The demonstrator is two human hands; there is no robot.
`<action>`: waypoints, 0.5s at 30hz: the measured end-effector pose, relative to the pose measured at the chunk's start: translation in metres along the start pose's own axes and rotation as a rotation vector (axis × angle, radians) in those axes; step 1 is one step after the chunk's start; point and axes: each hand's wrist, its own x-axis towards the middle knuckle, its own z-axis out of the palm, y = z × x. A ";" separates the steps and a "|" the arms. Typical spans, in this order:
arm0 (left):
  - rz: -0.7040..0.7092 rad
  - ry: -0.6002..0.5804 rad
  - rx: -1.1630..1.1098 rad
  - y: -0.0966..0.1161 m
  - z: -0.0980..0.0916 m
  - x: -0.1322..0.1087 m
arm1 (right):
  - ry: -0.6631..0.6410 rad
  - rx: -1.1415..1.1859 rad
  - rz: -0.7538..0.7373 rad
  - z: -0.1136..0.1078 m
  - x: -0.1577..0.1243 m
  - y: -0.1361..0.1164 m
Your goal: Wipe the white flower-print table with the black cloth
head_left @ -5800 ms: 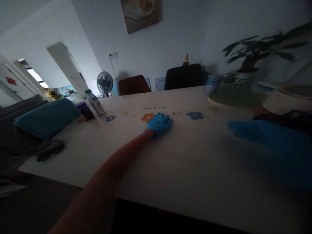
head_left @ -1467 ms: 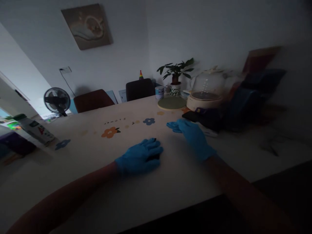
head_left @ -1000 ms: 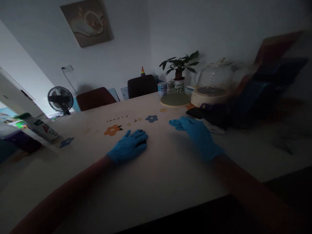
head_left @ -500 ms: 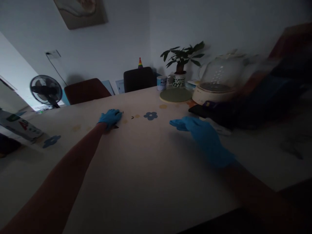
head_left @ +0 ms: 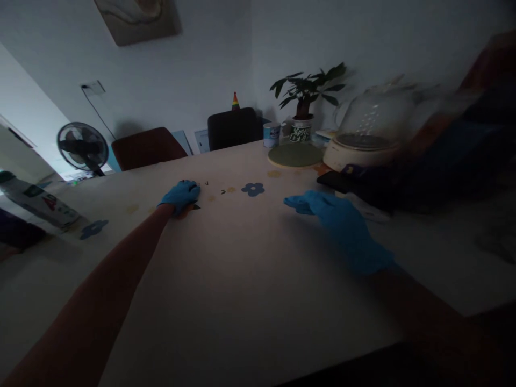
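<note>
My left hand (head_left: 181, 194), in a blue glove, lies palm down on the far part of the white table (head_left: 226, 269). Its fingers look flat, and an orange print shows partly beneath it. My right hand (head_left: 328, 217), gloved in blue too, hovers slightly above the tabletop with fingers stretched out and nothing in them. Between the two hands a blue flower print (head_left: 253, 189) decorates the surface. Just past the right hand are a dark flat object (head_left: 334, 181) and a whitish item (head_left: 368, 208), both partly hidden.
At the back right stand a glass kettle (head_left: 365, 123), a round green mat (head_left: 296, 155), a potted plant (head_left: 302, 126) and a can (head_left: 271, 134). A white bottle (head_left: 40, 201) is at left. Beyond the table are two chairs (head_left: 149, 148) and a fan (head_left: 83, 146).
The view has shifted slightly, so the scene sits a little further right. My left hand has slid slightly toward me and left, uncovering more of the print. The right hand keeps its pose.
</note>
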 end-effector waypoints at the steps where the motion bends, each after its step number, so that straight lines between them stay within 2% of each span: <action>1: 0.010 -0.014 -0.005 0.000 0.000 -0.008 | -0.004 0.025 0.003 0.000 0.000 0.002; 5: 0.055 -0.043 -0.032 0.001 0.001 -0.053 | 0.007 0.028 0.002 0.002 -0.001 0.005; 10: 0.081 -0.083 -0.054 0.003 0.002 -0.122 | 0.014 -0.054 -0.035 0.003 0.002 0.005; 15: 0.060 -0.128 -0.045 0.000 0.005 -0.183 | -0.008 -0.045 -0.076 0.003 0.007 0.013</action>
